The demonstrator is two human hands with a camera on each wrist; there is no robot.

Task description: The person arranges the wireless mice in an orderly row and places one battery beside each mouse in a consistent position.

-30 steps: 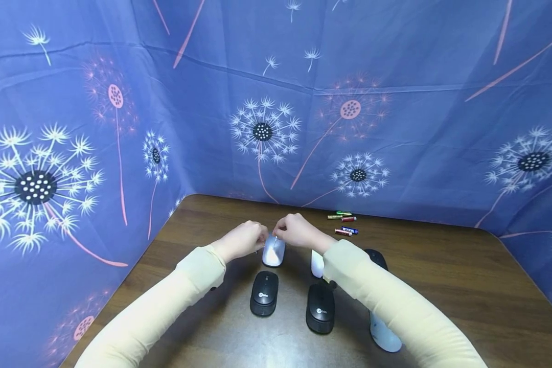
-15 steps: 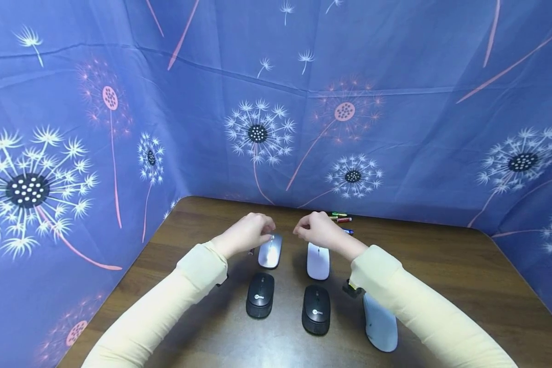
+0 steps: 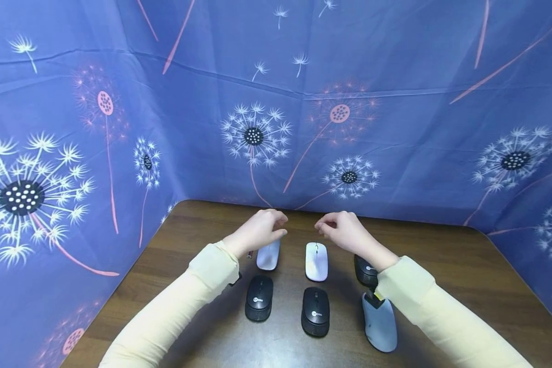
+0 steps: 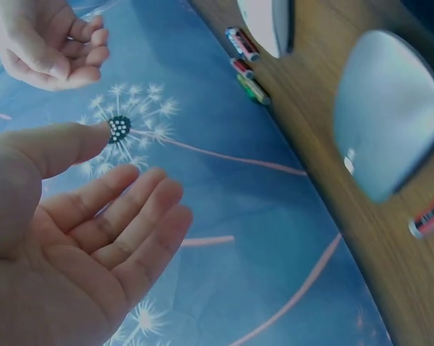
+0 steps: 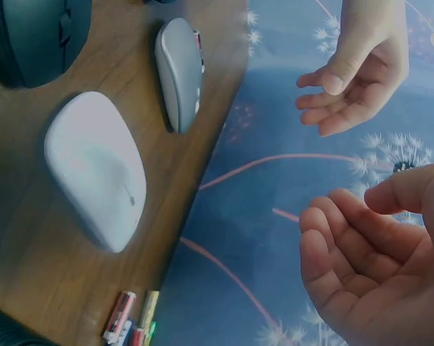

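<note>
My left hand (image 3: 261,229) hovers over the far end of a silver computer mouse (image 3: 268,256). In the left wrist view the left hand's fingers (image 4: 134,227) are loosely extended, with nothing in them. Beyond and to the right of a white mouse (image 3: 316,261) is my right hand (image 3: 346,232), raised above the table. The right wrist view shows its fingers (image 5: 361,245) loosely bent around no object. A small red battery (image 4: 430,215) lies beside the silver mouse. Several batteries (image 5: 120,317) lie near the table's far edge; the right hand hides them in the head view.
Two black mice (image 3: 259,298) (image 3: 315,312) lie nearer on the wooden table (image 3: 202,225). To the right are another black mouse (image 3: 365,270) and a blue-grey mouse (image 3: 380,327), partly behind the right wrist's camera gear. A blue dandelion-print cloth (image 3: 267,76) hangs behind the table.
Both hands were together at the silver mouse's far end. They have separated: the right hand has moved rightward, uncovering the white mouse, and the left has lifted slightly. The mice look unmoved.
</note>
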